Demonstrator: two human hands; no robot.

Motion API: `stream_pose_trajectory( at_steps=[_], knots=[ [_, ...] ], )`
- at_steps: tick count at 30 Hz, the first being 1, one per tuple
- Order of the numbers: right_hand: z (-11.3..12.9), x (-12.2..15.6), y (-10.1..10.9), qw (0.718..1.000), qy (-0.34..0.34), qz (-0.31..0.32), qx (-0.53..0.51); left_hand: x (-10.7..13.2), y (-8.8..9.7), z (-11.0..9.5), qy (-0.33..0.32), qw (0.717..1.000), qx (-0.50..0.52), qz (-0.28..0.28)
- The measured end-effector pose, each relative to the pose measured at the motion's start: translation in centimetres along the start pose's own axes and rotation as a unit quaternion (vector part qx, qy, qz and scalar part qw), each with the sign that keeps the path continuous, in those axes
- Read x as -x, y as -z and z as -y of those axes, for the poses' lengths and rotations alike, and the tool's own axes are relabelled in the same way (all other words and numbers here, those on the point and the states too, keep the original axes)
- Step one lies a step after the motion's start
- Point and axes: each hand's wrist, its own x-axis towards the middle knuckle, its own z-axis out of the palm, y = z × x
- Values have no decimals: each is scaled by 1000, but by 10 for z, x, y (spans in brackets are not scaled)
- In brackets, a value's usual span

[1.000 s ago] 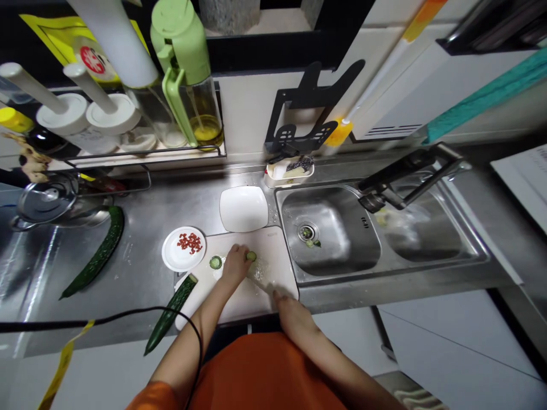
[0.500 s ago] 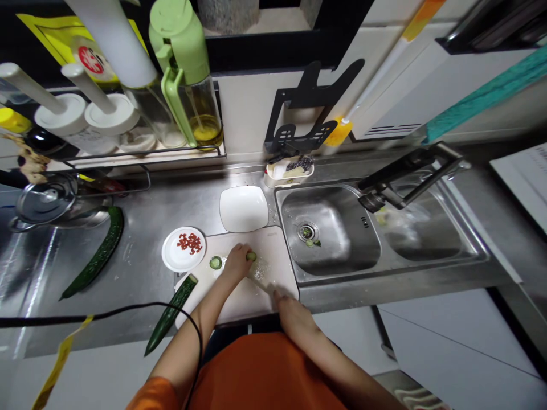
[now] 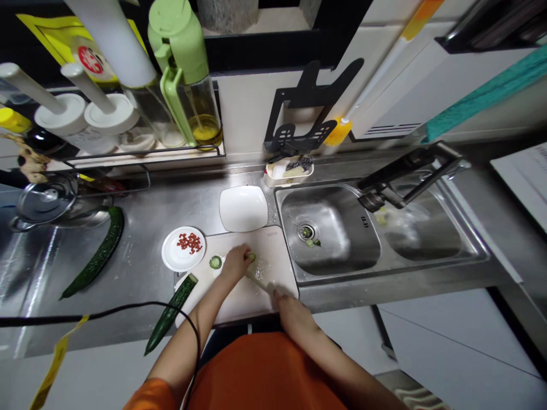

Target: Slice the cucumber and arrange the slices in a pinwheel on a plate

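Note:
My left hand (image 3: 234,263) is closed over a short cucumber piece (image 3: 252,257) on the white cutting board (image 3: 248,296). My right hand (image 3: 289,310) grips a knife (image 3: 260,281) whose blade lies against that piece. A round cucumber slice (image 3: 216,262) lies just left of my left hand. A cut half cucumber (image 3: 170,314) rests over the board's left corner.
A small white plate of chopped red chili (image 3: 184,249) and an empty square white dish (image 3: 243,208) sit behind the board. A whole cucumber (image 3: 94,254) lies at left near a pot lid (image 3: 45,198). The steel sink (image 3: 333,233) with tap is at right. A black cable (image 3: 106,312) crosses the counter front.
The cucumber piece under my left hand looks slightly shorter and the knife has shifted a little left. Otherwise nothing has moved.

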Motion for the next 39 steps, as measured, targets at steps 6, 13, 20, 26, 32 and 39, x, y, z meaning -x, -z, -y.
stream_pose_trajectory(
  at_steps=[6, 13, 20, 26, 32, 39],
  knots=[
    [-3, -1, 2, 1000, 11, 5, 0, 12, 2, 15, 31, 998, 33, -38],
    [-15, -8, -6, 999, 33, -14, -8, 35, 1, 31, 56, 988, 89, -110],
    [-20, -6, 2, 999, 41, 12, -8, 48, -1, 47, 90, 982, 141, -85],
    [-14, -5, 4, 999, 39, -4, 3, 50, -3, 55, 93, 983, 122, -97],
    [-3, -8, -1, 998, 46, -36, 29, 53, -7, 53, 102, 980, 120, -122],
    [10, -9, 1, 996, 48, -58, 57, 54, -9, 47, 137, 972, 112, -153]
  ],
)
